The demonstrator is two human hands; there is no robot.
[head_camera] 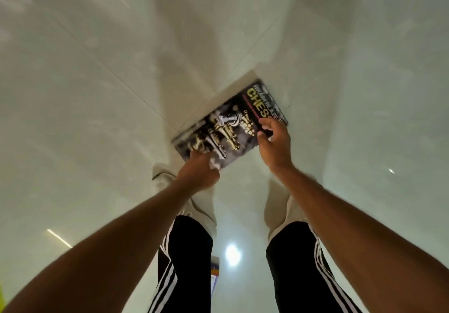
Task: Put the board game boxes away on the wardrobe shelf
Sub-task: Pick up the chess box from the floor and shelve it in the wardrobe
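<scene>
- The chess box [227,124], dark with gold and silver pieces pictured on its lid and "CHESS" in yellow letters, sits low over the pale tiled floor [85,93], turned at a slant so its title end points up and to the right in the view; whether it rests on the floor or is just lifted off it cannot be told.
- A lighter edge shows along the box's upper left side, perhaps its tray or a second flat thing beneath; too blurred to say.
- The left hand [198,170] is closed on the box's near left corner, fingers curled over the lid.
- The right hand [274,140] grips the right edge near the title, thumb and fingers pinched on the rim.
- Both bare forearms reach down from the bottom corners of the view.
- Below the box stand two beige shoes [279,211], and above them black trousers with white side stripes [184,259].
- Between the legs a small piece of another coloured item [215,276] peeks out, too hidden to identify.
</scene>
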